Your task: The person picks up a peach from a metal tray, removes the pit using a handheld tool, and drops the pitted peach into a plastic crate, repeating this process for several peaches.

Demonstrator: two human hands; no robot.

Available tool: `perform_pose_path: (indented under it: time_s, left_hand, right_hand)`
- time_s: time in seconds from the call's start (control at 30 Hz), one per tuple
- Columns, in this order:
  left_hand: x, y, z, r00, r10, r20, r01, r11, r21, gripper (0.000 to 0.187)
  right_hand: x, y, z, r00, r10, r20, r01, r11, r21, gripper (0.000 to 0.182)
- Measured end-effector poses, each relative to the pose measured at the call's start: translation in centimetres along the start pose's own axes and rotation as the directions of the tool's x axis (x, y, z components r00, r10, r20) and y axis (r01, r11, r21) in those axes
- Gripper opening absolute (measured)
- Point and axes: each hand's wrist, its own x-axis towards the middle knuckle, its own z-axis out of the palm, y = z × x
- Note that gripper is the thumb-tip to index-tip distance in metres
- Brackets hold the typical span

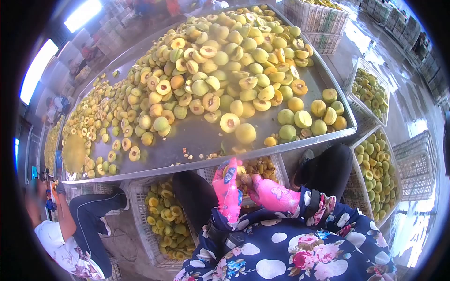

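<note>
both gloved hands, left hand (227,187) and right hand (272,194), close together around one peach (244,179).

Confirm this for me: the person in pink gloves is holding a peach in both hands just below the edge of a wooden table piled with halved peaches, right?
Not quite. The table is shiny metal, not wooden, as the head view shows. Otherwise right: left hand and right hand, in pink gloves, hold a peach below its edge.
</note>
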Motion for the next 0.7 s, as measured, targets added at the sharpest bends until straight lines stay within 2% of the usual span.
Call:
perform_pose_path:
  time_s: [0.03, 0.1, 0.2, 0.23, 0.3, 0.33, 0.47, 0.53, 0.57, 0.63, 0.67, 0.7]
  left_hand:
    - [0.2, -0.2, -0.3, 1.000, 0.012, 0.002, -0.012, 1.000, 0.013, 0.019]
    - [0.3, -0.4, -0.6, 1.000, 0.005, 0.030, -0.007, 0.999, 0.051, 0.019]
    - [0.6, 0.0, -1.2, 0.987, -0.083, 0.140, 0.065, 0.990, 0.127, 0.019]
    - [0.6, 0.3, -1.4, 0.974, -0.131, 0.186, 0.102, 0.982, 0.157, 0.019]
    - [0.4, 1.6, -1.4, 0.933, -0.245, 0.266, 0.193, 0.960, 0.205, 0.020]
    - [0.2, 2.2, -1.4, 0.905, -0.301, 0.300, 0.237, 0.943, 0.233, 0.021]
    - [0.5, 1.9, -2.0, 0.865, -0.331, 0.376, 0.338, 0.940, 0.050, 0.024]
    - [0.4, 1.8, -2.0, 0.875, -0.320, 0.363, 0.334, 0.942, 0.025, 0.026]
    - [0.4, 1.4, -2.1, 0.876, -0.305, 0.374, 0.297, 0.951, 0.081, 0.028]
    - [0.5, 0.8, -2.4, 0.886, -0.251, 0.390, 0.190, 0.963, 0.190, 0.032]
    - [0.3, 1.2, -2.5, 0.890, -0.192, 0.413, 0.080, 0.959, 0.273, 0.027]
    - [0.6, 1.5, -2.8, 0.885, -0.152, 0.440, -0.030, 0.925, 0.378, 0.024]
  right_hand:
    - [-0.1, -0.7, -0.5, 1.000, 0.014, 0.006, -0.015, 1.000, 0.024, 0.020]
    - [-0.4, -1.1, -0.5, 0.994, 0.042, -0.099, -0.025, 0.986, 0.166, 0.015]
    - [-0.6, -1.6, -1.3, 0.989, 0.131, 0.073, -0.150, 0.852, 0.501, 0.017]
    - [-0.7, -1.9, -1.9, 0.973, 0.166, 0.161, -0.228, 0.792, 0.566, 0.018]
    - [-1.0, -2.3, -3.7, 0.877, 0.233, 0.421, -0.455, 0.686, 0.568, 0.019]
    - [-1.0, -1.3, -3.4, 0.860, 0.190, 0.473, -0.480, 0.615, 0.626, 0.018]
    - [-1.1, -0.6, -3.4, 0.855, 0.101, 0.509, -0.490, 0.479, 0.728, 0.018]
    - [-1.0, -0.6, -3.5, 0.854, 0.079, 0.514, -0.489, 0.460, 0.741, 0.019]
    - [-1.0, -0.7, -3.6, 0.854, 0.066, 0.516, -0.486, 0.452, 0.748, 0.020]
    - [-1.2, -0.5, -3.3, 0.858, 0.082, 0.506, -0.478, 0.489, 0.730, 0.021]
    - [-1.3, -0.3, -3.1, 0.862, 0.068, 0.503, -0.461, 0.521, 0.718, 0.022]
    - [-0.5, 0.5, -2.8, 0.860, 0.019, 0.510, -0.350, 0.749, 0.563, 0.024]
